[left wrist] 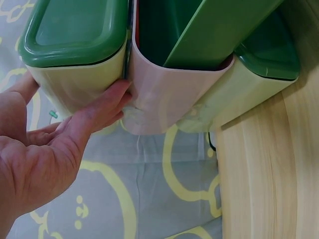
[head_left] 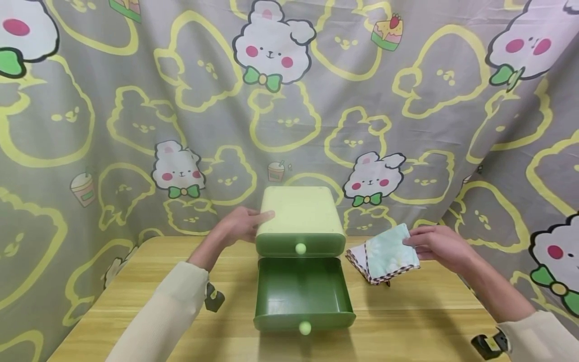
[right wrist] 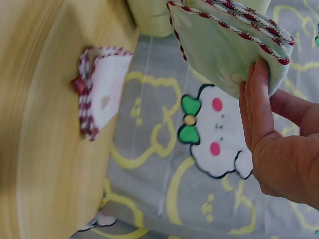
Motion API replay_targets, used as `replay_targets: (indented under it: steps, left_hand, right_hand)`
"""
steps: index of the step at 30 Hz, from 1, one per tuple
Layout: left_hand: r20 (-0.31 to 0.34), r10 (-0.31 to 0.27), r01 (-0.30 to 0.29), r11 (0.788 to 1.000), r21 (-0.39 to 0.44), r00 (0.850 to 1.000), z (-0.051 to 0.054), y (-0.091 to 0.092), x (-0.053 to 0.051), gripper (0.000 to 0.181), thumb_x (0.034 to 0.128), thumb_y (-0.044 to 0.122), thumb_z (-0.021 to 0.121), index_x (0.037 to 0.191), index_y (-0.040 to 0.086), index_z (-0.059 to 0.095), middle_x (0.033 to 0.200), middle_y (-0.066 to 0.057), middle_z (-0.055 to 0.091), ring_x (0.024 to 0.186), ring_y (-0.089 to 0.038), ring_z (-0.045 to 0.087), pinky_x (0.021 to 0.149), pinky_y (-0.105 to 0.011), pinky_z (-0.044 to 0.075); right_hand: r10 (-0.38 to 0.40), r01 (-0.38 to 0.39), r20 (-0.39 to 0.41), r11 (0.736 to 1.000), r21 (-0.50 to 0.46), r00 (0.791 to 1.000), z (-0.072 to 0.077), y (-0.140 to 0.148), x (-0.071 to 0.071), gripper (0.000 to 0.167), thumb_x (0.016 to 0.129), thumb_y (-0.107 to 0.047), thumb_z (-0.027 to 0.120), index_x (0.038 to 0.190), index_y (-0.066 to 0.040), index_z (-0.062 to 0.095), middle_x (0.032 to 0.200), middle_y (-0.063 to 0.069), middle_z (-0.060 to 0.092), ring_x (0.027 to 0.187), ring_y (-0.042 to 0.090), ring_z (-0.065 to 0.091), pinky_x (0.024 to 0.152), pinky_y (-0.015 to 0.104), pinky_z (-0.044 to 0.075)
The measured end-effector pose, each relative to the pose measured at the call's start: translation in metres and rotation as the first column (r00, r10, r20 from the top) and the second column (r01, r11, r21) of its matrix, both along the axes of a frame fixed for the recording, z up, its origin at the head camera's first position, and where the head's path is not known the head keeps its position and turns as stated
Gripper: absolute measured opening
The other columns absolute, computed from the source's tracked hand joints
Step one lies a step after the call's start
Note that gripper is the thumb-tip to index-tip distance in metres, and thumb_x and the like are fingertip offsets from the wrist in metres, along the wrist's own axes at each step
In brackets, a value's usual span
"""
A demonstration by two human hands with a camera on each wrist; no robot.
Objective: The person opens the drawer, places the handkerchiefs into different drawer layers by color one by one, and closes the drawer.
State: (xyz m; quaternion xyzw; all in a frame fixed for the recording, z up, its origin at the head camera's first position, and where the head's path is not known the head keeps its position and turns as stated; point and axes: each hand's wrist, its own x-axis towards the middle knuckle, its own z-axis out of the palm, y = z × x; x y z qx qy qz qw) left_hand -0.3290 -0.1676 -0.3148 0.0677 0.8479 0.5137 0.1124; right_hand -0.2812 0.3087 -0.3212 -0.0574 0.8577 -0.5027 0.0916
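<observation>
A small green drawer unit with a pale yellow-green top stands on the wooden table. Its closed upper drawer sits above a pulled-out drawer with nothing visible inside. My left hand grips the top tier's left side, thumb on top; in the left wrist view, fingers of the left hand touch its side wall. My right hand pinches a folded light blue towel with checkered edging, right of the unit. A white towel with red-and-white edging lies on the table below it.
A patterned grey curtain hangs close behind the table and along both sides. The left wrist view shows a pink middle tier and a pale green lower tier of the unit.
</observation>
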Motion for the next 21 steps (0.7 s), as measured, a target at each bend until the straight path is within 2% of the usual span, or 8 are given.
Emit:
replay_targets:
  steps: [3, 7, 11, 14, 17, 21]
  left_hand:
    - [-0.002, 0.001, -0.001, 1.000, 0.000, 1.000, 0.000, 0.000, 0.000, 0.079, 0.0931, 0.057, 0.067, 0.143, -0.003, 0.053, 0.128, -0.022, 0.068, 0.116, -0.033, 0.068, 0.096, -0.043, 0.059]
    - [-0.002, 0.001, -0.001, 1.000, -0.003, 1.000, 0.000, 0.000, 0.000, 0.080, 0.0929, 0.057, 0.067, 0.143, -0.003, 0.053, 0.127, -0.022, 0.068, 0.117, -0.033, 0.068, 0.096, -0.043, 0.059]
    - [-0.003, 0.004, -0.004, 1.000, -0.002, 1.000, 0.001, -0.001, 0.001, 0.078, 0.0930, 0.057, 0.067, 0.142, -0.003, 0.055, 0.125, -0.021, 0.070, 0.116, -0.032, 0.068, 0.095, -0.042, 0.060]
    - [-0.003, 0.006, -0.006, 1.000, 0.000, 1.000, 0.001, -0.001, 0.001, 0.077, 0.0929, 0.057, 0.067, 0.142, -0.002, 0.056, 0.124, -0.020, 0.071, 0.115, -0.031, 0.069, 0.094, -0.042, 0.060]
    - [-0.003, 0.008, -0.008, 1.000, -0.003, 1.000, 0.001, 0.000, 0.001, 0.078, 0.0927, 0.057, 0.067, 0.142, -0.002, 0.055, 0.124, -0.020, 0.070, 0.115, -0.032, 0.069, 0.094, -0.042, 0.060]
    - [-0.003, 0.009, -0.009, 1.000, -0.009, 1.000, 0.000, 0.001, 0.000, 0.079, 0.0926, 0.057, 0.067, 0.142, -0.003, 0.055, 0.127, -0.021, 0.069, 0.117, -0.033, 0.068, 0.094, -0.042, 0.060]
  right_hand:
    - [0.027, -0.026, 0.002, 1.000, -0.015, 1.000, 0.007, -0.010, 0.004, 0.051, 0.099, -0.024, 0.066, 0.132, 0.013, 0.052, 0.117, 0.012, 0.062, 0.095, 0.011, 0.066, 0.084, 0.028, 0.060]
    - [0.058, -0.058, 0.007, 0.998, -0.040, 0.998, 0.016, -0.023, 0.012, 0.036, 0.097, -0.022, 0.068, 0.114, 0.008, 0.058, 0.098, 0.004, 0.058, 0.082, 0.013, 0.062, 0.080, 0.031, 0.059]
    - [0.097, -0.097, 0.004, 0.994, -0.060, 0.995, 0.025, -0.034, 0.019, 0.034, 0.096, -0.020, 0.069, 0.111, 0.008, 0.059, 0.093, 0.004, 0.059, 0.079, 0.013, 0.062, 0.078, 0.033, 0.060]
    - [0.138, -0.138, 0.003, 0.988, -0.071, 0.990, 0.028, -0.041, 0.024, 0.037, 0.096, -0.020, 0.068, 0.116, 0.009, 0.059, 0.094, 0.004, 0.063, 0.081, 0.015, 0.067, 0.078, 0.035, 0.061]
    - [0.170, -0.168, 0.005, 0.982, -0.087, 0.986, 0.031, -0.046, 0.028, 0.033, 0.096, -0.020, 0.069, 0.112, 0.008, 0.061, 0.088, 0.003, 0.064, 0.078, 0.015, 0.066, 0.076, 0.036, 0.062]
    - [0.208, -0.205, 0.010, 0.970, -0.130, 0.978, 0.033, -0.056, 0.032, 0.024, 0.096, -0.019, 0.069, 0.103, 0.003, 0.063, 0.078, -0.002, 0.056, 0.071, 0.012, 0.058, 0.071, 0.034, 0.059]
